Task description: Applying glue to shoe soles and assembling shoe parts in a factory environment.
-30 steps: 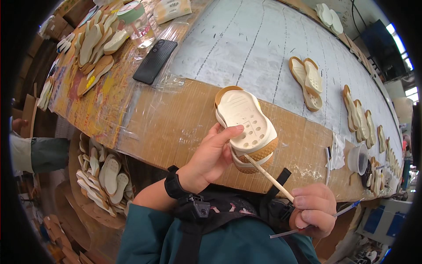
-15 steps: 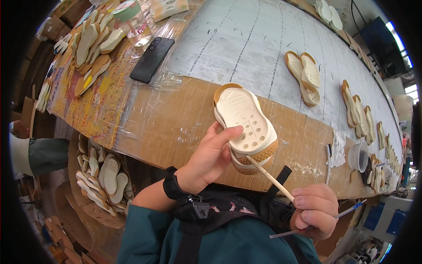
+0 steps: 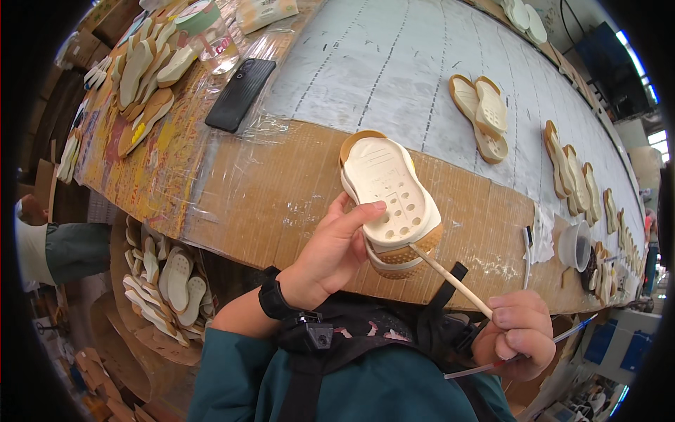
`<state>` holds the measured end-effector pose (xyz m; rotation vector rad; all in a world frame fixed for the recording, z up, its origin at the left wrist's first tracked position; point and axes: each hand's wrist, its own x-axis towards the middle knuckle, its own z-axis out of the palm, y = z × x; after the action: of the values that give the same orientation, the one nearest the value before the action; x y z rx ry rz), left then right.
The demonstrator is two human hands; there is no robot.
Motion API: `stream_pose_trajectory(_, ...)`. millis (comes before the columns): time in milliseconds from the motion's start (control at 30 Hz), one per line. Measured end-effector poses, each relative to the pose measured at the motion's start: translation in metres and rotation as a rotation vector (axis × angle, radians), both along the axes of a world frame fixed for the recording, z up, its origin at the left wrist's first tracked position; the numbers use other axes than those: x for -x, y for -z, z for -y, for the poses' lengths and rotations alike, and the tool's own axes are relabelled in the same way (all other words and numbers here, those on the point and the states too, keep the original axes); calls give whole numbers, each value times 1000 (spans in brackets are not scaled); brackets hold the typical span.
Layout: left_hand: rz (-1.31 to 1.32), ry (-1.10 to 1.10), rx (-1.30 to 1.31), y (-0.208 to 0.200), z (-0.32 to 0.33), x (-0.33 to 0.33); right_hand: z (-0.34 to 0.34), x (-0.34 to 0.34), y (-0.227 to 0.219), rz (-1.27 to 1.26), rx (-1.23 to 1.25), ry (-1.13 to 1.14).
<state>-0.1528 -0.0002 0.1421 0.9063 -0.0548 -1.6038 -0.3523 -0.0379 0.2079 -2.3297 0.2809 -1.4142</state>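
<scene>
The left hand has a closed grip on a cream foam shoe sole with round holes and a tan rim, its thumb pressed on the perforated face and its fingers wrapped behind. A second sole with a bumpy tan end sits beneath it, largely hidden. Both are held above the front of the surface, near the person's body. The right hand has its grip pinched around a slim pale wooden stick, whose far tip meets the tan band at the near end of the upper sole; a thin clear tube with a blue end also passes through its fingers.

Below the soles, brown cardboard covers the near strip of the surface. Beyond it lies a grey-white sheet with dashed dark lines, bearing an overlapping pair of cream-and-tan soles. To the left are a black phone, a clear jar with a green lid and a heap of soles. To the right, a translucent plastic tub stands near crumpled white tissue.
</scene>
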Motion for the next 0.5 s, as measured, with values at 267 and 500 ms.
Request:
stream_pose_trajectory(267,-6,2,10,6,-1,12,7,23,-2,-53,-6,-13)
stream_pose_trajectory(500,-5,23,14,9,9,16,13,25,0,-34,3,18)
